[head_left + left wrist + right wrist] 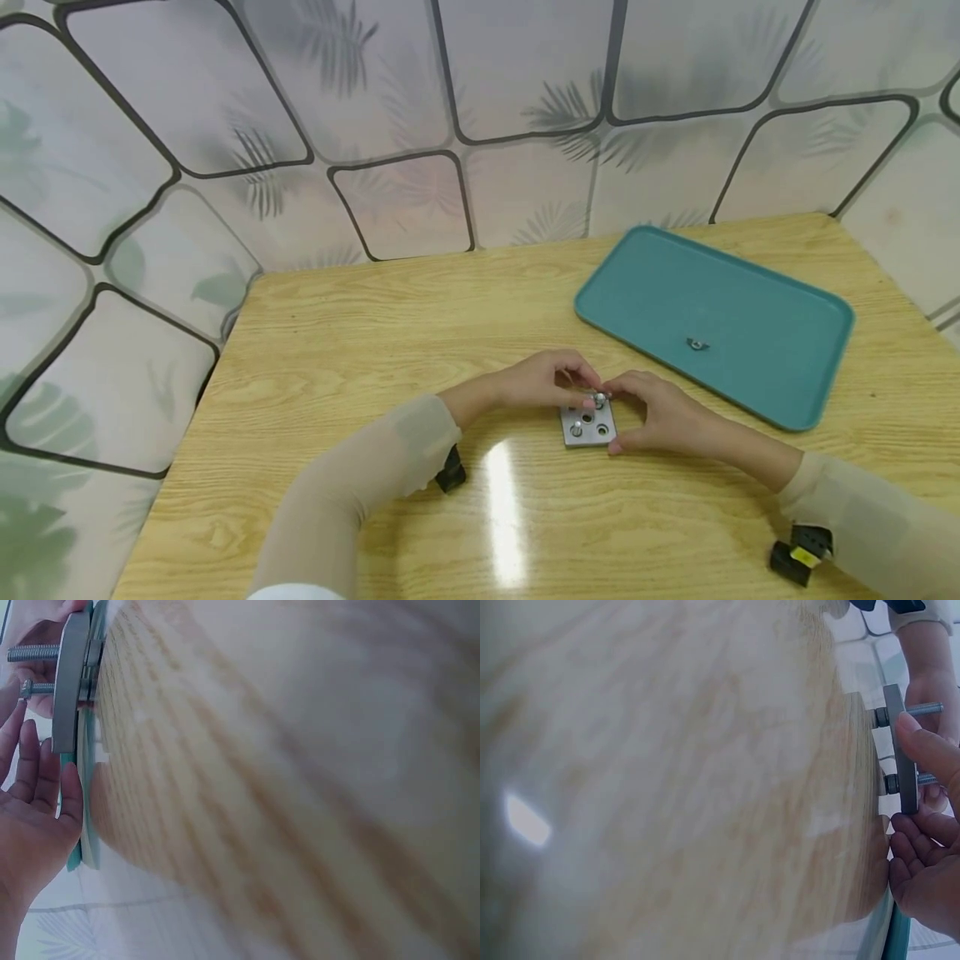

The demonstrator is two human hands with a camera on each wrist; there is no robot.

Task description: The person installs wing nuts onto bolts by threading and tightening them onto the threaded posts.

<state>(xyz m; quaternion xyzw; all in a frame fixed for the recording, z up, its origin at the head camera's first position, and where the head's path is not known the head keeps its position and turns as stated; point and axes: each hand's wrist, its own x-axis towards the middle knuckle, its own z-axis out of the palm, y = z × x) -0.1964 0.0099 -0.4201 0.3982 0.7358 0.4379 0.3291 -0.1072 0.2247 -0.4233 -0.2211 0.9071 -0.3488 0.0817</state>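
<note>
A small square metal plate point(587, 437) with several holes lies at the middle of the table, bolts standing up through it. One bolt point(576, 429) is at its near left; another rises near its far right corner. In the left wrist view a small nut point(27, 688) sits at the tip of one bolt, next to a bare threaded bolt point(34, 652). My left hand point(536, 382) pinches at the nut with thumb and fingertips. My right hand point(667, 414) holds the plate's right side, thumb at the near corner, fingers by the far bolt. Bolt heads point(890, 784) show under the plate.
A teal tray point(750, 292) lies at the back right of the wooden table point(375, 333). On it is one wing nut point(697, 343). A patterned wall covering point(525, 192) stands behind the table's far edge.
</note>
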